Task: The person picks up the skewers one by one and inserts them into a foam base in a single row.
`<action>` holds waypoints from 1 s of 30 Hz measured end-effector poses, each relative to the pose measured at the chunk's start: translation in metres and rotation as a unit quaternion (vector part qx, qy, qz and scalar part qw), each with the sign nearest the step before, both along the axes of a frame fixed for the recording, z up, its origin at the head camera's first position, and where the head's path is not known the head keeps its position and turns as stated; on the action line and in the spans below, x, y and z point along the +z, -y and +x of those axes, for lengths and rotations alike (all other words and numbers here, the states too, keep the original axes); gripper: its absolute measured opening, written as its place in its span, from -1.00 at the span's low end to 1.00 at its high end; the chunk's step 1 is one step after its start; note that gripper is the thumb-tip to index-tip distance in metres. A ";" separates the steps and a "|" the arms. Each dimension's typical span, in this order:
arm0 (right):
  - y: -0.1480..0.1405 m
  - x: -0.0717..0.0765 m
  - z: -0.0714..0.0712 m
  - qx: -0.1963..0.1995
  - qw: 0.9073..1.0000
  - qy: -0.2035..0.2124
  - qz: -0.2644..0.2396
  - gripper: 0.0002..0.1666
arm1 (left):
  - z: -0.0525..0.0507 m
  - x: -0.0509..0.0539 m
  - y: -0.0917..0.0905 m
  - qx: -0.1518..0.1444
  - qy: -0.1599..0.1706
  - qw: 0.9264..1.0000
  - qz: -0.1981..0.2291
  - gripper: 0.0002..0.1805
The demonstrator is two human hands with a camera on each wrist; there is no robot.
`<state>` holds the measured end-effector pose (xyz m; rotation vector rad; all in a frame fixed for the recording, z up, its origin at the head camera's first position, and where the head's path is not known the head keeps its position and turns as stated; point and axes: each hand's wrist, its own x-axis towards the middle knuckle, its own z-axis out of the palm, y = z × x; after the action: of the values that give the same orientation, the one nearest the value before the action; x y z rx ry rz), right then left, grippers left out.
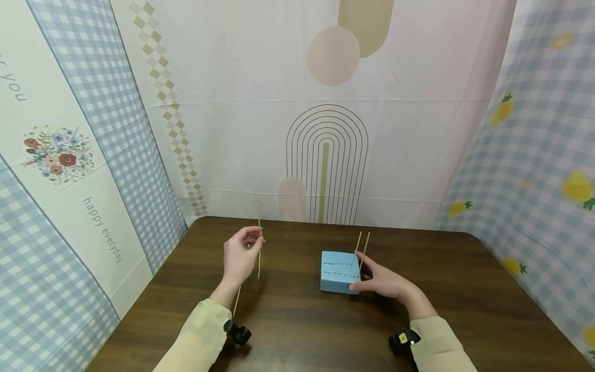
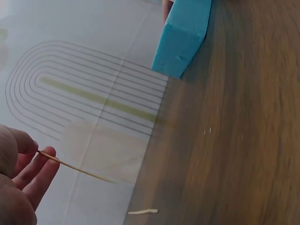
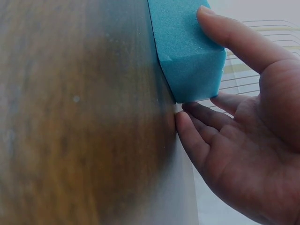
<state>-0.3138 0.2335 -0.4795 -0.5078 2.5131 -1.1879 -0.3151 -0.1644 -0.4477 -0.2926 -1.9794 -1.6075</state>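
My left hand (image 1: 240, 258) pinches a thin wooden skewer (image 2: 84, 172) between thumb and fingertips, above the table to the left of a light blue foam block (image 1: 335, 285). The block lies flat, with two rows of dark marks across its top. Two upright skewers (image 1: 365, 248) stand at its right side, leaning slightly. My right hand (image 1: 383, 280) grips the block's right end, thumb on the near face and a finger at the far side. In the right wrist view the other fingers spread beside the block's end, near the tabletop.
Another thin stick (image 1: 237, 302) shows beside the left wrist. A short pale piece (image 2: 143, 212) lies near the table edge in the left wrist view. The brown wooden table (image 1: 297, 330) is backed by a patterned curtain (image 1: 241, 155), with checked cloth on both sides.
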 end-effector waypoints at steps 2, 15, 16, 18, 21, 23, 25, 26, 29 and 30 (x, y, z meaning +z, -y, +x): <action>0.000 0.000 0.000 -0.003 1.000 0.005 -0.002 0.36 | 0.000 0.001 -0.004 -0.007 0.000 1.000 0.004 -0.79; 0.007 0.005 0.006 -0.029 0.999 0.021 0.001 0.35 | 0.002 0.006 -0.033 -0.023 -0.007 1.000 0.002 -0.79; 0.007 0.005 0.006 -0.029 0.999 0.022 0.000 0.35 | 0.002 0.005 -0.035 -0.026 -0.009 1.000 0.004 -0.79; 0.008 0.006 0.007 -0.030 0.999 0.023 -0.001 0.35 | 0.003 0.005 -0.039 -0.030 -0.013 0.999 0.006 -0.79; 0.008 0.006 0.007 -0.029 0.999 0.023 -0.002 0.35 | 0.002 0.004 -0.045 -0.033 -0.016 0.999 0.003 -0.80; 0.008 0.006 0.007 -0.029 0.999 0.023 -0.001 0.34 | 0.003 0.004 -0.047 -0.035 -0.014 0.999 0.002 -0.80; 0.008 0.006 0.007 -0.028 0.999 0.023 0.000 0.34 | 0.003 0.004 -0.051 -0.038 -0.013 0.999 0.000 -0.81; 0.008 0.006 0.007 -0.028 0.999 0.023 0.000 0.34 | 0.004 0.004 -0.052 -0.040 -0.013 0.999 0.000 -0.81; 0.008 0.006 0.007 -0.028 0.999 0.023 0.000 0.34 | 0.005 0.006 -0.057 -0.044 -0.014 0.999 0.001 -0.81; 0.007 0.005 0.006 -0.028 0.999 0.023 0.001 0.34 | 0.006 0.006 -0.059 -0.048 -0.014 0.999 0.003 -0.82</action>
<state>-0.3074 0.2261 -0.4743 -0.4068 2.5039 -1.2045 -0.3094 -0.1056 -0.4415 -0.4117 -1.9654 -1.6588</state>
